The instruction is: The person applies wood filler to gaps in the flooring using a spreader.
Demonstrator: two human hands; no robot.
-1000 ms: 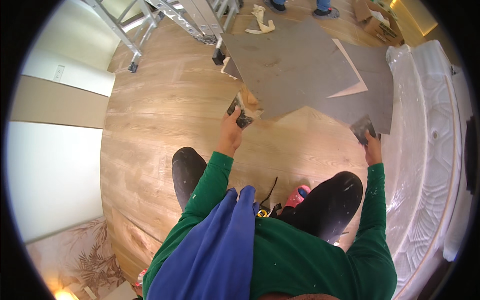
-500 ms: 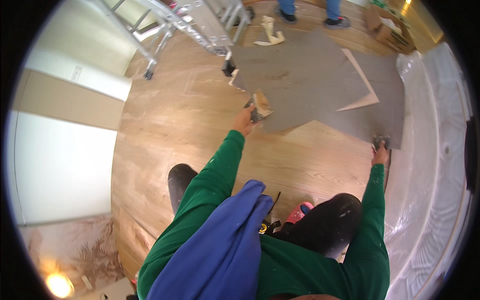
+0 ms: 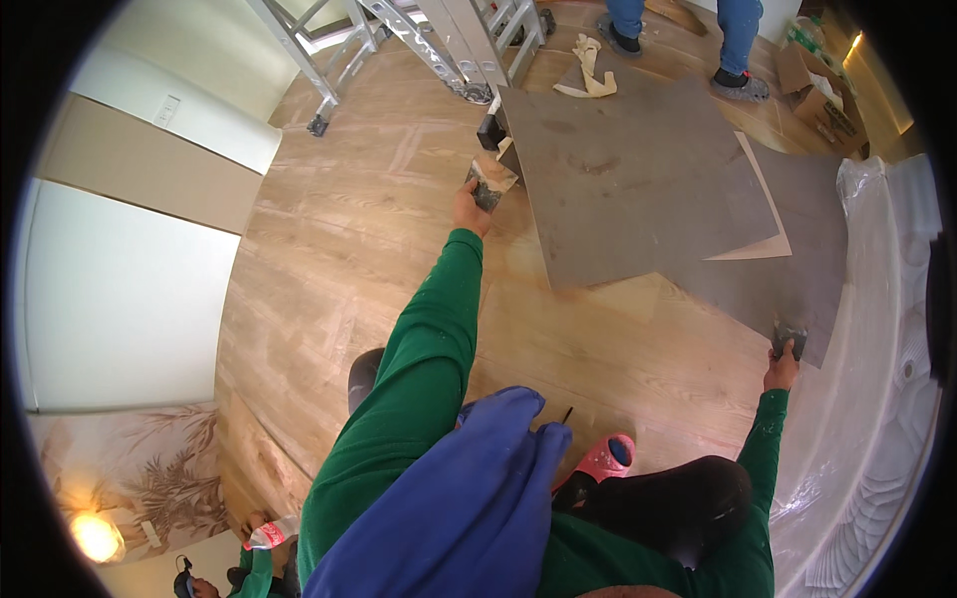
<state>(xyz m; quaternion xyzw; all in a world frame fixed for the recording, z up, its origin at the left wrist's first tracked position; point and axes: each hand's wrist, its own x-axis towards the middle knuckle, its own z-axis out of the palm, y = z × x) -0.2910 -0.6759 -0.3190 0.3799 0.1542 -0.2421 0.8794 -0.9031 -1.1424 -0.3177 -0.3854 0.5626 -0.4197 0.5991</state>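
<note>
My left hand (image 3: 471,211) is closed round a flat, wide-bladed putty knife (image 3: 492,183), its blade smeared with tan and grey residue. It is held just left of a large grey sheet (image 3: 638,179) on the floor, apart from the sheet's long left edge. Far to the right, my right hand (image 3: 784,371) grips a small dark scraper (image 3: 790,339), which overlaps the near right corner of a second grey sheet (image 3: 812,209). The first sheet partly covers the second. Between them shows a pale strip (image 3: 766,204).
An aluminium ladder (image 3: 464,50) stands beyond my left hand. Another person's feet (image 3: 738,85) are at the far side, near a cardboard box (image 3: 822,100). Plastic-wrapped panels (image 3: 847,359) line the right. At lower left, another person is beside a bottle (image 3: 269,533). Crumpled tan strips (image 3: 590,75) lie beyond the sheets.
My view has shifted. My left hand with the putty knife has moved left, off the grey sheet's edge. The right hand stays at the sheet's corner. A person and a bottle appear at lower left.
</note>
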